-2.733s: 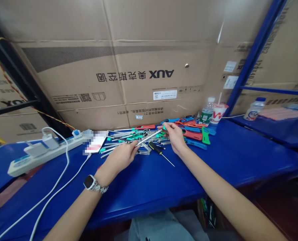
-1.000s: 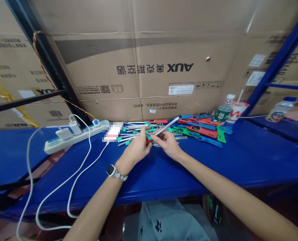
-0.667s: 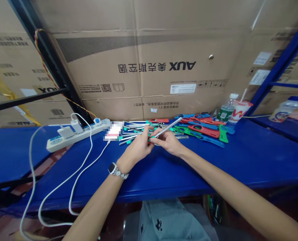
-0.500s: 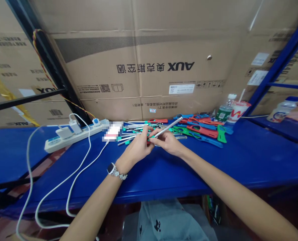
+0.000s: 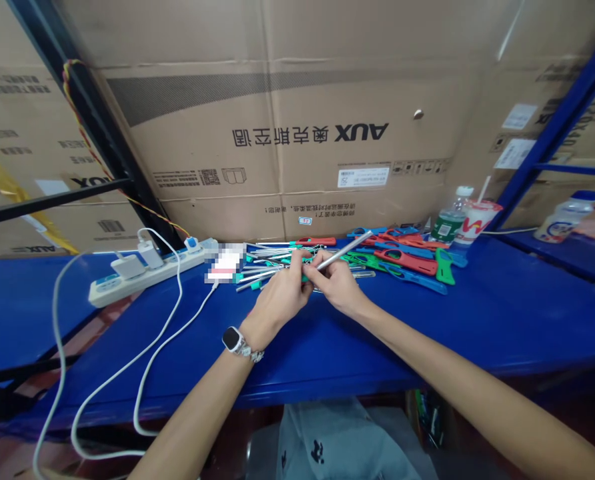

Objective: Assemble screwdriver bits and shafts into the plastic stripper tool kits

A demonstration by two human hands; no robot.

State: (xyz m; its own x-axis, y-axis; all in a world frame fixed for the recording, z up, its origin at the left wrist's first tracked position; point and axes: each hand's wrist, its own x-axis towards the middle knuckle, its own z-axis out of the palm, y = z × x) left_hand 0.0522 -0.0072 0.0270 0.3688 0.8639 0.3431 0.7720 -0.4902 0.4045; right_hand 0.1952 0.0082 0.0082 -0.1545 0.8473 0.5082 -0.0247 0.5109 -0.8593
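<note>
A slim silver metal tube (image 5: 346, 249) slants up to the right from between my hands, above the blue table. My right hand (image 5: 341, 288) pinches it near its lower end, thumb and fingers closed. My left hand (image 5: 283, 293), wearing a watch, meets it there with fingers curled around the green lower end, which is mostly hidden. Behind the hands lies a pile of similar silver tubes (image 5: 260, 275) with green ends. To their right are several red, blue and green plastic lighter handles (image 5: 408, 263) with trigger holes.
At the left, a white power strip (image 5: 142, 270) holds plugs, and white cables (image 5: 177, 327) loop over the table edge. A blurred-out phone-like object (image 5: 225, 262) lies beside it. A bottle (image 5: 448, 220) and a cup with a straw (image 5: 477, 223) stand right. Cardboard (image 5: 307, 93) backs the table (image 5: 427, 333).
My left hand has shifted slightly right and rolled, and its watch face shows more. The tube has moved a little up and right. A red spot between the fingers no longer shows.
</note>
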